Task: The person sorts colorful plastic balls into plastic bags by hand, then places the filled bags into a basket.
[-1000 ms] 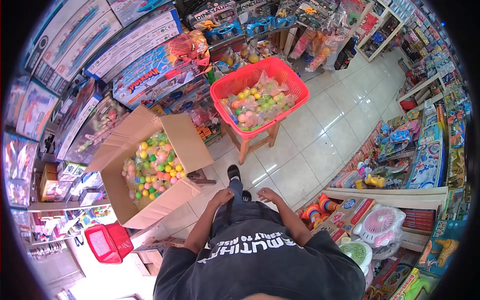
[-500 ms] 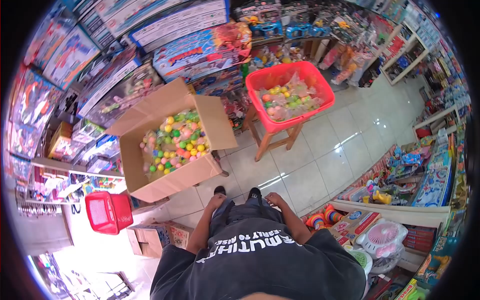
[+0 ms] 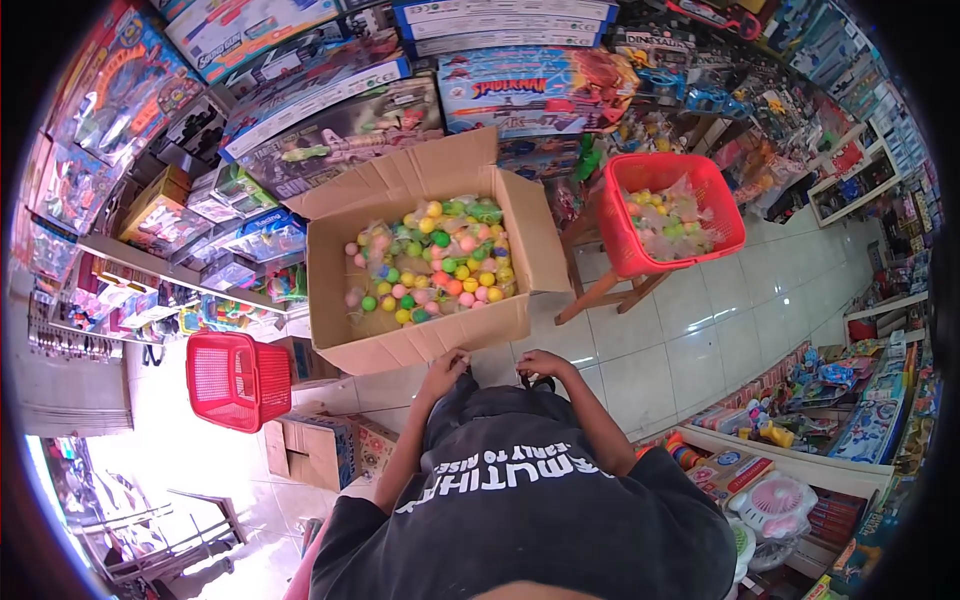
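Head view: a person (image 3: 530, 520) stands before an open cardboard box (image 3: 425, 342) of bagged, colourful balls (image 3: 440, 255), left hand (image 3: 445, 374) and right hand (image 3: 541, 366) near its front wall. Fingers curl in each grip; whether either holds anything cannot be told. Right of the box, a red basket (image 3: 622, 240) of similar balls sits on a wooden stool (image 3: 583, 301).

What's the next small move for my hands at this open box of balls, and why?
I'd probably reach the left hand into the cardboard box: its top is open, the colorful balls lie exposed inside, and that hand appears close by.
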`<move>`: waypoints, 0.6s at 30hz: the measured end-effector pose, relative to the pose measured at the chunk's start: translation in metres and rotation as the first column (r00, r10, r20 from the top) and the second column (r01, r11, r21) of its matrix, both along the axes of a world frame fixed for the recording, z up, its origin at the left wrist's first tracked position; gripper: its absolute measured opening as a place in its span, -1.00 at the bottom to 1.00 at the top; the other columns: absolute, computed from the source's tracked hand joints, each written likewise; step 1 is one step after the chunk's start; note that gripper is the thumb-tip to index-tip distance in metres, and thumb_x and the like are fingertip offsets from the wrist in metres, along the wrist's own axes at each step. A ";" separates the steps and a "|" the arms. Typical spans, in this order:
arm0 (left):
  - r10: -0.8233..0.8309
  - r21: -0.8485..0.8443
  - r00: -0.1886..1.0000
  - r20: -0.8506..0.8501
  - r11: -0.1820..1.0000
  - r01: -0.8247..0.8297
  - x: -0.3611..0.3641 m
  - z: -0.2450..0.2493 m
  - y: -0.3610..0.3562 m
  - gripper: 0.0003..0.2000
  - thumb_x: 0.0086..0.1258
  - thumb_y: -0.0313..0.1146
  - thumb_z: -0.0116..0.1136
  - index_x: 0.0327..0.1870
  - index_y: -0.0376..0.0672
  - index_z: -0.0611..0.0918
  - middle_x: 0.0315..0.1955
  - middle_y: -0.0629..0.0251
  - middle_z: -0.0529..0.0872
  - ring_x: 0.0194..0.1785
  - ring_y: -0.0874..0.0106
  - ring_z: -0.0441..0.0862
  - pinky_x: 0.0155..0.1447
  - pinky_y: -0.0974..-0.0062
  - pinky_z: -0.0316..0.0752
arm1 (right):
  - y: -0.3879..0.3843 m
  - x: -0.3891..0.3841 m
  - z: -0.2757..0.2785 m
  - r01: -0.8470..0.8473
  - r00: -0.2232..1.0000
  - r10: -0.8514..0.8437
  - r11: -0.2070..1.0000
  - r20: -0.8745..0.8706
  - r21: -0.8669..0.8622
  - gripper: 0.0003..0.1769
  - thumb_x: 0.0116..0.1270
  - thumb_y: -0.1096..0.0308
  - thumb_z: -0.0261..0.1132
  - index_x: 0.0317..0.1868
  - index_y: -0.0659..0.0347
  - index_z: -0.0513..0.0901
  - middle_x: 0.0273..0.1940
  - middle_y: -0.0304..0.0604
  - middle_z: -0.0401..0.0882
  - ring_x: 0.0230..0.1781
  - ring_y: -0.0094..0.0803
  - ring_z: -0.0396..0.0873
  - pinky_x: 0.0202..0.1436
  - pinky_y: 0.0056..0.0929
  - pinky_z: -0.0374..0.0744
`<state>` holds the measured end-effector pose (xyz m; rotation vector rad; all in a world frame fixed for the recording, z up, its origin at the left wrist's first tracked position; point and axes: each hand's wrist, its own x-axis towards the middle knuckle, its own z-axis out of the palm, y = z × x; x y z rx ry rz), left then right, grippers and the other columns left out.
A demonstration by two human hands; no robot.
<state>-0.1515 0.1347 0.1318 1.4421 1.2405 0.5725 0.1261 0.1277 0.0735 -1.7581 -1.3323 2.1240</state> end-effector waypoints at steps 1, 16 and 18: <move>-0.036 -0.041 0.993 0.110 0.998 0.041 -0.004 0.017 0.010 -0.80 0.38 -0.32 -0.01 -0.15 -0.26 0.56 -0.40 0.29 0.62 -0.31 0.52 0.57 -0.18 0.57 0.47 | 0.010 -0.015 0.026 -0.112 0.994 0.112 0.994 -0.015 0.004 -0.66 0.22 0.00 0.20 -0.25 0.10 0.56 -0.35 -0.37 0.56 -0.32 -0.60 0.50 -0.29 -0.54 0.49; 0.080 0.091 0.996 0.031 0.992 -0.082 -0.079 0.045 0.150 -0.76 0.25 -0.31 0.06 -0.13 -0.21 0.57 -0.27 0.10 0.64 -0.20 0.26 0.62 -0.11 0.38 0.46 | 0.136 -0.126 0.169 0.027 0.970 0.095 0.874 -0.226 0.486 -0.75 0.34 0.21 0.13 -0.20 0.25 0.52 -0.33 -0.32 0.51 -0.27 -0.57 0.48 -0.12 -0.55 0.45; -0.038 0.090 0.986 -0.162 0.995 0.053 -0.085 0.028 0.163 -0.72 0.23 -0.26 0.07 -0.12 -0.20 0.58 -0.25 0.07 0.65 -0.15 0.21 0.61 -0.07 0.36 0.46 | 0.155 -0.138 0.143 0.019 0.981 0.085 0.853 -0.175 0.522 -0.76 0.32 0.23 0.16 -0.19 0.25 0.53 -0.33 -0.27 0.53 -0.27 -0.54 0.50 -0.13 -0.53 0.46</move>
